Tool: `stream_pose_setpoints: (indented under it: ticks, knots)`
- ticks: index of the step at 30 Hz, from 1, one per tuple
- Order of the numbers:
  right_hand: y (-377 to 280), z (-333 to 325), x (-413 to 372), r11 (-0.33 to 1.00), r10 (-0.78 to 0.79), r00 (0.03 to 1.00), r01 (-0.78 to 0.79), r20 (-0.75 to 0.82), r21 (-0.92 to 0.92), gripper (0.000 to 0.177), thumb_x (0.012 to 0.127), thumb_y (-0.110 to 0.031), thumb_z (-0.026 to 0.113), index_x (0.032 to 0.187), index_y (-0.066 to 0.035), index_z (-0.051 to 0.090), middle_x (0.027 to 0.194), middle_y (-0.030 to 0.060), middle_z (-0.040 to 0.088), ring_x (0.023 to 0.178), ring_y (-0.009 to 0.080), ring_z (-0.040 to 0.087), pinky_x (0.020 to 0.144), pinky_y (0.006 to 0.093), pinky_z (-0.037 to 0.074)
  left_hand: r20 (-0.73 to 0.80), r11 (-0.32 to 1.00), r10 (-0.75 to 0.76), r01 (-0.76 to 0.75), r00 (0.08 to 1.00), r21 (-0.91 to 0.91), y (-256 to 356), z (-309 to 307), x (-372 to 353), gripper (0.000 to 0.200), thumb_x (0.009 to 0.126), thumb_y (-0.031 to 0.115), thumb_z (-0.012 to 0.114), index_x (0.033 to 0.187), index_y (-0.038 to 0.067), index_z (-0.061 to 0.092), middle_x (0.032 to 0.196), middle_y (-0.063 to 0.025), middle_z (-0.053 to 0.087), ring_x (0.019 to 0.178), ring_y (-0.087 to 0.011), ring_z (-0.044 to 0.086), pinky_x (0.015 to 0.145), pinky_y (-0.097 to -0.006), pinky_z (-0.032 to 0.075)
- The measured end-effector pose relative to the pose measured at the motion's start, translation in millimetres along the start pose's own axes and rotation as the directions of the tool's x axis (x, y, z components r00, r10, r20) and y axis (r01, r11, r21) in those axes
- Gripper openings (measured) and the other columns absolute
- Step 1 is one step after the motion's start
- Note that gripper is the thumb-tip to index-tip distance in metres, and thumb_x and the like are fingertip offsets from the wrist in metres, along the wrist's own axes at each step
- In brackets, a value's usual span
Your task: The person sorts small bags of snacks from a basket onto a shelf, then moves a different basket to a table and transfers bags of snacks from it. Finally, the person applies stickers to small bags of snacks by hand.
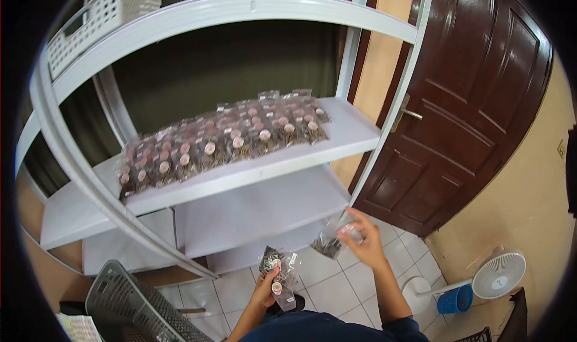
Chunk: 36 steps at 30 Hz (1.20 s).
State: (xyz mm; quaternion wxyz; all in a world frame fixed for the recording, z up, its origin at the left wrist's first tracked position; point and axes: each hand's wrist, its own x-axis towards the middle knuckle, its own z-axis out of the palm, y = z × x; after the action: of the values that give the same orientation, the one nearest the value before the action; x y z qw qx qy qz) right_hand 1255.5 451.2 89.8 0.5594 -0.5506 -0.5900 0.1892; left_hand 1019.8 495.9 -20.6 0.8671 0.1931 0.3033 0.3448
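Observation:
My left hand (265, 290) grips a few small clear packets (278, 268) of dark bits with round labels, held low in front of me. My right hand (365, 239) is raised to the right and pinches one more such packet (329, 241), close to the front of the lower shelf (258, 207). On the middle shelf (336, 144) of the white metal rack lie several rows of the same packets (222, 139), packed side by side.
A white basket (96, 21) sits on the top shelf. A dark grey crate (129, 306) stands at the lower left. A brown door (475, 102) is on the right, with a white fan (497, 274) and a blue bin (455, 299) on the tiled floor.

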Motion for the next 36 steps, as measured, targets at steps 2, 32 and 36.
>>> stream_pose_setpoints:
  ticks: [2, 32, 36]
  knots:
    - [12.6, -22.0, 48.4, 0.992, 0.015, 0.998, -0.007, -0.067, 0.122, 0.044, 0.073, 0.001, 0.059, 0.113, 0.0, 0.041, 0.088, 0.0089, 0.06, 0.074, 0.0141, 0.059, 0.067, 0.0245, 0.047, 0.002, 0.999, 0.016, -0.016, 1.0, 0.045, 14.5, 17.1, 26.0, 0.025, 0.081, 0.018, 0.052, 0.104, 0.009, 0.048, 0.09, -0.0061, 0.058, 0.076, -0.0169, 0.059, 0.064, -0.0303, 0.051]
    - [128.6, -45.1, 342.8, 0.909, -0.413, 0.909, 0.408, -0.054, -0.089, 0.04, 0.065, -0.009, 0.067, 0.1, -0.002, 0.05, 0.078, 0.0083, 0.056, 0.073, 0.0212, 0.053, 0.068, 0.0315, 0.043, -0.186, 0.725, 0.68, -0.688, 0.709, 0.029, 73.7, 192.8, 195.1, 0.025, 0.078, 0.007, 0.056, 0.1, 0.001, 0.048, 0.09, -0.0057, 0.055, 0.076, -0.011, 0.055, 0.065, -0.0258, 0.047]
    - [136.3, -61.7, 339.2, 0.857, -0.461, 0.884, 0.421, -0.076, -0.298, 0.03, 0.074, -0.016, 0.059, 0.099, -0.001, 0.051, 0.078, 0.0107, 0.056, 0.071, 0.024, 0.055, 0.064, 0.0327, 0.043, -0.151, 0.764, 0.639, -0.645, 0.754, 0.011, 68.2, 196.6, 202.3, 0.023, 0.079, 0.006, 0.055, 0.1, 0.001, 0.047, 0.09, -0.0066, 0.056, 0.076, -0.0117, 0.056, 0.066, -0.0265, 0.048]
